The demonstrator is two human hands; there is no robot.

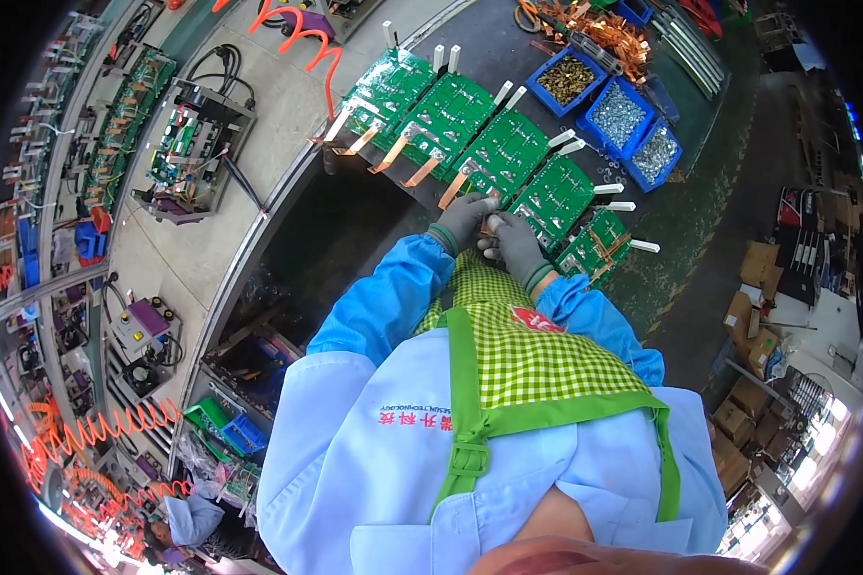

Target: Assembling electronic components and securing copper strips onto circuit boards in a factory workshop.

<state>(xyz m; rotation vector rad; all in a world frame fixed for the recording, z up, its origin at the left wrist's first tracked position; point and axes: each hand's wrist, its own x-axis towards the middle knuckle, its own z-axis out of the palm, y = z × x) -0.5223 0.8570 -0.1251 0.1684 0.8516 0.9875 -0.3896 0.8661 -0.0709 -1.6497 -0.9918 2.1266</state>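
Observation:
Several green circuit boards (504, 151) lie in a row at the table edge before me. White blocks stand along their far side, and bent copper strips (420, 130) stick out from the near side of some. My left hand (464, 221), in a grey glove, is closed at the near edge of the middle board; what its fingers hold is hidden. Beside it my right hand (516, 247), also gloved, has its fingers closed around a small copper piece (488, 230), mostly covered. On the rightmost board (599, 245) lies a thin copper-coloured strip.
Blue bins (585, 128) with brass-coloured and silver small metal parts stand at the far right of the table, near a heap of copper pieces (616, 38). A red coiled hose (328, 59) hangs by the leftmost board. Left is a bench with an opened electronic unit (194, 144).

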